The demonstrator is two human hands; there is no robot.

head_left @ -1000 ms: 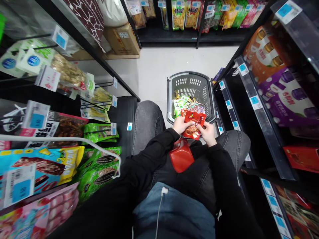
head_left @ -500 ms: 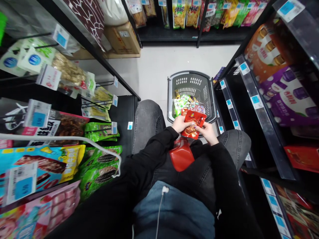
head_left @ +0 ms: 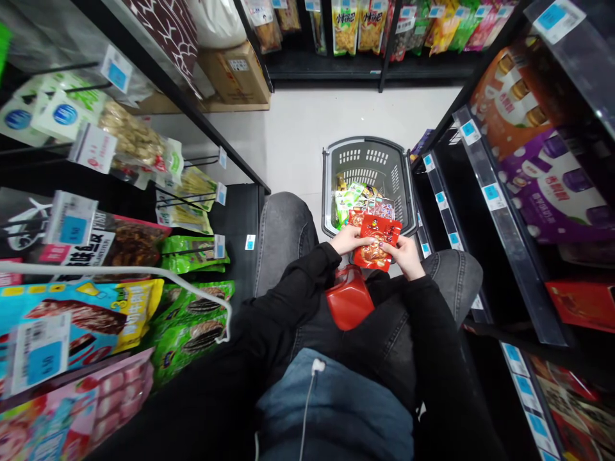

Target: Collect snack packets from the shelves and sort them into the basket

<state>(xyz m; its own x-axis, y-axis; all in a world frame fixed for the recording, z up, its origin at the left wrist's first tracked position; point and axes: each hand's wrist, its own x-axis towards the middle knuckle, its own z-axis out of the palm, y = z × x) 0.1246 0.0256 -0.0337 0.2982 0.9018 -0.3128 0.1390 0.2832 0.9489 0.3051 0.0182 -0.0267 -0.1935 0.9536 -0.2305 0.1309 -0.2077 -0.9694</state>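
Both my hands hold a red snack packet (head_left: 377, 244) with a food picture on its front, just over the near rim of a dark grey shopping basket (head_left: 368, 142). My left hand (head_left: 350, 239) is closed on the packet's left edge, thumb on the front. On the other side my right hand (head_left: 406, 256) grips the right edge, its thumb also on the front. Inside the basket lie several small snack packets (head_left: 353, 195), mostly green, with some red beneath my hands. A shiny red container or package (head_left: 350, 299) rests between my thighs; its kind I cannot make out.
To my left, shelf hooks carry bagged snacks (head_left: 192, 320) with price tags, and a white cable (head_left: 182, 275) crosses there. Shelves on the right hold purple boxes (head_left: 560, 186). A cardboard box (head_left: 235, 73) stands on the floor, and more packets (head_left: 344, 25) hang at the back.
The red packet has shifted slightly right and down and now faces up more squarely. Both hands keep hold of it. The basket stays in place.
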